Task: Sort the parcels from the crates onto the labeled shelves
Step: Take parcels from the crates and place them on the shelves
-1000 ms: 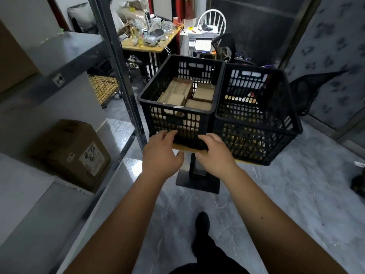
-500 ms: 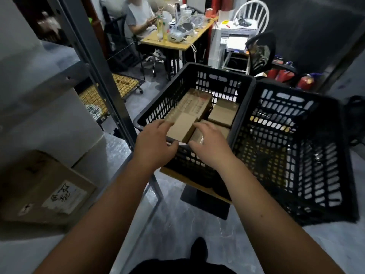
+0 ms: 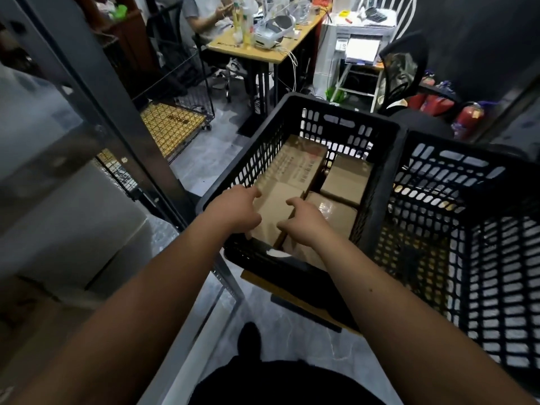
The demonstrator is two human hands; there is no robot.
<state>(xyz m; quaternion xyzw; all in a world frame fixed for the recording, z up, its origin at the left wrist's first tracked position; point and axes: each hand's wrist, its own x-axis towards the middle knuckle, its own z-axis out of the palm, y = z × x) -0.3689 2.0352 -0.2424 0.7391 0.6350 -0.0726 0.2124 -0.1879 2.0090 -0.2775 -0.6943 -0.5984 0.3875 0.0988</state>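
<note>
A black plastic crate (image 3: 342, 115) stands in front of me and holds several brown cardboard parcels. My left hand (image 3: 236, 211) and my right hand (image 3: 304, 223) are inside it, at its near edge. Between them sits a small plain parcel (image 3: 274, 209); the left hand's fingers curl on its left side and the right hand's on its right side. Behind it lies a long printed parcel (image 3: 295, 165). To the right are a square parcel (image 3: 347, 179) and a taped parcel (image 3: 336, 214). A second black crate (image 3: 467, 229) adjoins on the right; its contents are dim.
A grey metal shelf post (image 3: 96, 92) rises at the left, with shelf boards beside it and a blurred brown box (image 3: 35, 317) on the lower board. Behind the crates are a wire cart (image 3: 172, 124), a cluttered desk (image 3: 263, 51) with a seated person (image 3: 204, 16), and fire extinguishers (image 3: 467, 118).
I have stepped closer to the crates. Both hands moved from the crate's front wall up over its rim and down onto the small parcel inside.
</note>
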